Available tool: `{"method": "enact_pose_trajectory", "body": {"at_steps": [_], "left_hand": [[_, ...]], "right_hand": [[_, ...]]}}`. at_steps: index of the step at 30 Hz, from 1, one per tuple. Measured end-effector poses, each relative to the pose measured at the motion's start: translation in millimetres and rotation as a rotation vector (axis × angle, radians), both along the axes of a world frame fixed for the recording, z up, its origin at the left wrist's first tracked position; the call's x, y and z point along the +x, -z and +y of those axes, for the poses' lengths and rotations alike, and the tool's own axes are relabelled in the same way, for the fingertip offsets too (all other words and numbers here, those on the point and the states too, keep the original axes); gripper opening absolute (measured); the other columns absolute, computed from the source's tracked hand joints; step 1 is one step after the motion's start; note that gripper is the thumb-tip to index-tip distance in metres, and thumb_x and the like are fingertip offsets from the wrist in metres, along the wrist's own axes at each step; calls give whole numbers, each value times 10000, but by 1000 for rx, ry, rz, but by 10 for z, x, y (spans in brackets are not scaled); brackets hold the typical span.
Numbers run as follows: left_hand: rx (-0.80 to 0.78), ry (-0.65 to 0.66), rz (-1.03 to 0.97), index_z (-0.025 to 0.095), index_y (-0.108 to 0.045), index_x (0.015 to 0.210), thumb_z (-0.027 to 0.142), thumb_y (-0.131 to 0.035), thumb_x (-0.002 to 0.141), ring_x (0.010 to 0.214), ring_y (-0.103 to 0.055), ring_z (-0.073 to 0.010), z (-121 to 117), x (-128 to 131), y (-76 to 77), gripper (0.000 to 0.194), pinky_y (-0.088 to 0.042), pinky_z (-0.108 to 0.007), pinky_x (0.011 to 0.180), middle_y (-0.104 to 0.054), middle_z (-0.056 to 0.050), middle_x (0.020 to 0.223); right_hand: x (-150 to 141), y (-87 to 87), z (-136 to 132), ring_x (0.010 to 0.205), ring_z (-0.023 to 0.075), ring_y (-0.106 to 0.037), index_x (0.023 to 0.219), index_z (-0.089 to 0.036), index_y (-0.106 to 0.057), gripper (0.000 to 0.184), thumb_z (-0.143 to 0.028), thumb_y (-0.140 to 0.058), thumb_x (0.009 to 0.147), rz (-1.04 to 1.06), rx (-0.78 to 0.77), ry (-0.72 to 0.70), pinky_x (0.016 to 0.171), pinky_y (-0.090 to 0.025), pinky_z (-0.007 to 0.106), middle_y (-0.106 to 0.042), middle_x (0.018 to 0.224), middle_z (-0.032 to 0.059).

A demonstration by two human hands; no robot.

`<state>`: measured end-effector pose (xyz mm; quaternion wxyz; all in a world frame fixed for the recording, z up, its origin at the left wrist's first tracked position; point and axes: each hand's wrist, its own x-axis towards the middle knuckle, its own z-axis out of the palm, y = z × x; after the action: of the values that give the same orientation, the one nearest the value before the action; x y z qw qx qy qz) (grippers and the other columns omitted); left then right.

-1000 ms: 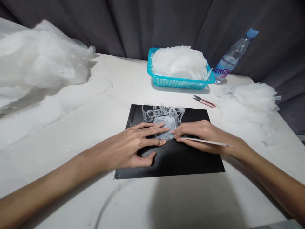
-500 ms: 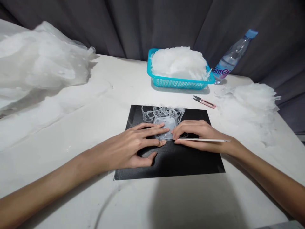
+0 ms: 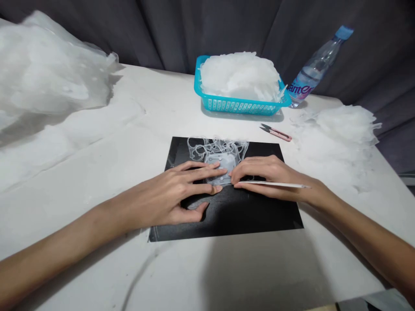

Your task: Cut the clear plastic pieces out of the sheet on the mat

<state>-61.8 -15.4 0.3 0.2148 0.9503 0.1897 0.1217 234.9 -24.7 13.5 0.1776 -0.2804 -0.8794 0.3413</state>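
Observation:
A translucent, roughly square silicone-like piece [image 3: 228,160] with small round bumps lies on a black mat [image 3: 220,214]. My left hand [image 3: 181,190] rests with its fingers stretched out, several fingertips pressing the piece flat. At the piece's right edge, my right hand [image 3: 264,175] is closed round a thin white stick [image 3: 275,184] that points back toward the wrist. The stick's front end is hidden by the fingers, so its kind is unclear. Thin translucent strips [image 3: 217,147] lie in loops along the piece's far edge.
Behind the mat stands a blue basket [image 3: 240,106] heaped with white translucent pieces. A water bottle [image 3: 314,71] leans beside it. Pink-handled thread snips [image 3: 275,132] lie near a pile of translucent pieces [image 3: 346,127] at right. A large clear bag [image 3: 55,65] fills the far left.
The whole view has shifted slightly, so things appear a little higher and further left. The stick's rear end has tilted slightly up and down. My left hand keeps its place on the piece.

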Motion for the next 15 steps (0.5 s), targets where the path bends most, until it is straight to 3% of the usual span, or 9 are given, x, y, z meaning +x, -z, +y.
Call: {"method": "enact_pose_trajectory", "body": {"at_steps": [9,15], "left_hand": [[52,15,38,275,-664,1413,233,-682,916,1543,-431,-278,23,-4,31,499,-417,-441,1261,-450,5,1664],[88,34,54,255,-671,1399,257,-655,945,1549,-421,-264,7,-12,12,455,-408,-420,1264,-441,2,1671]], "right_hand": [[95,-40,51,1011,206,-726,1086,-192,-734,191,-309,-585,1065,-13,-119,32,926,-546,325,-778,1109,74],[65,-138,58,1005,208,-733,966,-167,-751,120,-271,-699,997,89,-234,81,936,-564,327,-784,1050,71]]}}
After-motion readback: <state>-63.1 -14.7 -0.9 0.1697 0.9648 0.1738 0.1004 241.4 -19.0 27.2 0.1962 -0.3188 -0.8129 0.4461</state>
